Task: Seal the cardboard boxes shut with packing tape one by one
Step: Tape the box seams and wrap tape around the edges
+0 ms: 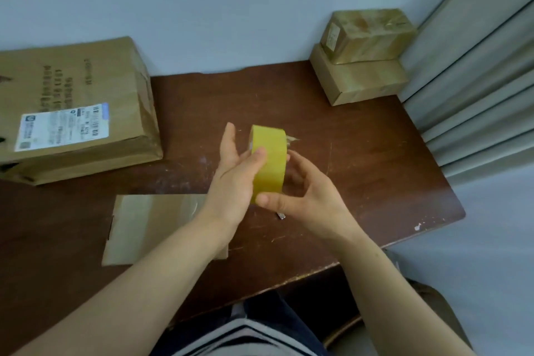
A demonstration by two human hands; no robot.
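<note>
Holds tape [268, 165] on edge above bench [361, 159], left grip [234, 167] clasping its side, right grip [303, 202] pinching its lower rim, with nearest box [144, 228] flat under left forearm.

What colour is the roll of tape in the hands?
Yellow; the tape roll shows best in the head view.

Both forearms are bare right up to the wrists of the left hand [234, 170] and right hand [306, 196], which are over the table [375, 153]. Below the table's near edge shows a striped garment [242, 335] in pale grey, white and dark bands, with dark navy cloth [277, 309] just above it.
</note>
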